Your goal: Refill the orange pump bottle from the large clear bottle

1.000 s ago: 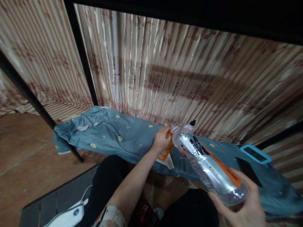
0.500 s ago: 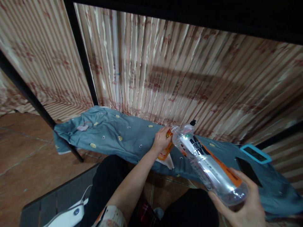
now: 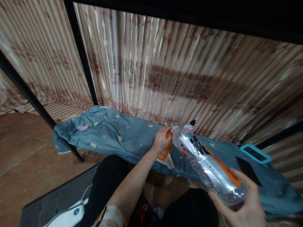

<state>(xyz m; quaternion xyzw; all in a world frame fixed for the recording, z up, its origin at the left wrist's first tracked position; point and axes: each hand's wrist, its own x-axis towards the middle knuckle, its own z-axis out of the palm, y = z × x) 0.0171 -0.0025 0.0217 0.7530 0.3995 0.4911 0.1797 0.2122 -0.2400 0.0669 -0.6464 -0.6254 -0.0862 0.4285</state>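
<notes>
My right hand [image 3: 246,201] grips the base of a clear plastic bottle [image 3: 208,164] with a silver and orange label. The bottle is tilted, its mouth lower left of a black-tipped piece [image 3: 193,123] and close against the neck of an orange bottle [image 3: 167,149]. Around that orange bottle's upper part my left hand [image 3: 161,138] is closed. A white tissue [image 3: 168,161] lies under the orange bottle on the grey-blue cloth [image 3: 132,129]. Whether liquid passes between the two mouths I cannot make out.
A blue-framed device [image 3: 255,153] and a dark flat phone-like object [image 3: 248,170] lie on the cloth at right. A crumpled pale tissue [image 3: 82,128] is at left. Black metal posts [image 3: 82,53] frame a striped curtain [image 3: 165,63]. A white power strip [image 3: 71,216] rests on a dark bench [image 3: 47,201].
</notes>
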